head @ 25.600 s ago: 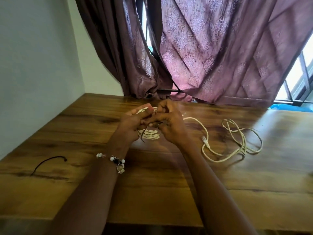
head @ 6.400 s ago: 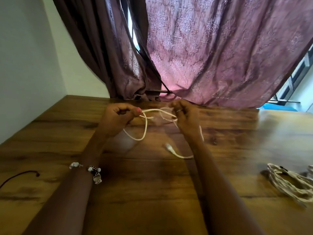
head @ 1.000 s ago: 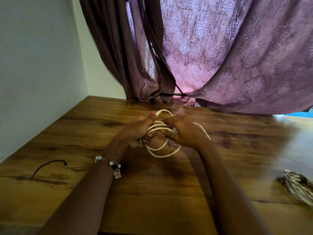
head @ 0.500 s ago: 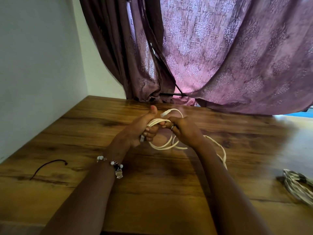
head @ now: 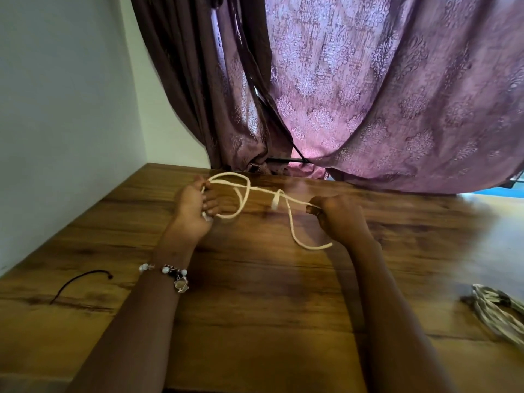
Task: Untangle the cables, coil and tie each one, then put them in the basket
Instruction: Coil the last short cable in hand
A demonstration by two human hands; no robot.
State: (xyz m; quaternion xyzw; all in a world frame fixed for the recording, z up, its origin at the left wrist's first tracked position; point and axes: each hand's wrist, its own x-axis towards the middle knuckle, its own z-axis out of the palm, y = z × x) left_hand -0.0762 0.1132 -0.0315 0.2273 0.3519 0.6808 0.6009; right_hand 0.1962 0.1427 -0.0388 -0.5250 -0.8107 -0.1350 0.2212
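Both hands hold a smooth cream cable above the grained wooden bench: left hand grips its loops, right hand pinches one strand taut.

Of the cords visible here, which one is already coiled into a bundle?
The pale bundled cable at the table's right edge. The cream cable hangs in loose loops between both hands, and the thin black cord lies open at the left.

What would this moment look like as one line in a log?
left hand: grips loops of white cable | right hand: pinches cable strand, pulled sideways | tied bundle: on table, right edge
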